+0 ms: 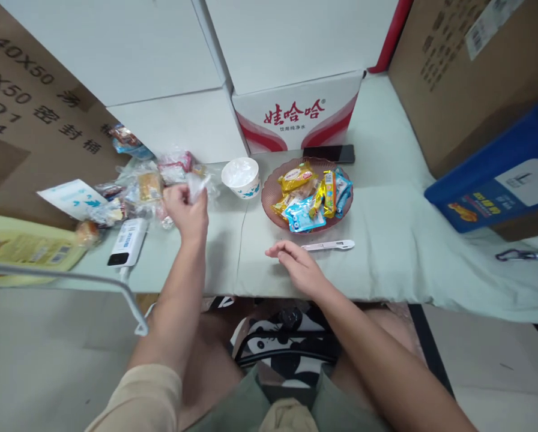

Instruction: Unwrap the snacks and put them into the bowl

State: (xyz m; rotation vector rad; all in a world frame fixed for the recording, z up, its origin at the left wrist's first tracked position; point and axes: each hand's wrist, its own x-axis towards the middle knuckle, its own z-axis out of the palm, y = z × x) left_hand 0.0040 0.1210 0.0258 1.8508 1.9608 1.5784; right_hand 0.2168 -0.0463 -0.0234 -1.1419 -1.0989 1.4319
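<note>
My left hand [185, 210] is closed on a crumpled clear plastic wrapper [198, 185], held above the left side of the table. Just right of it stands a white paper cup [246, 191] with blue leaf prints and clear plastic inside. My right hand [296, 264] rests near the table's front edge, fingers loosely stretched, with nothing visible in it. Beside its fingers lies a slim white utensil-like item [336, 245], its left end hidden by the hand. A pinkish glass bowl [271, 207] holds several snack packets in gold, yellow and blue.
Wrapped snacks [149, 186] crowd the table at left, with a white power bank [128, 243] near them. Behind the bowl lies a black phone [334, 153] against a white-and-red carton [296, 123]. Brown cartons [467, 90] and a blue container [503, 174] flank the right.
</note>
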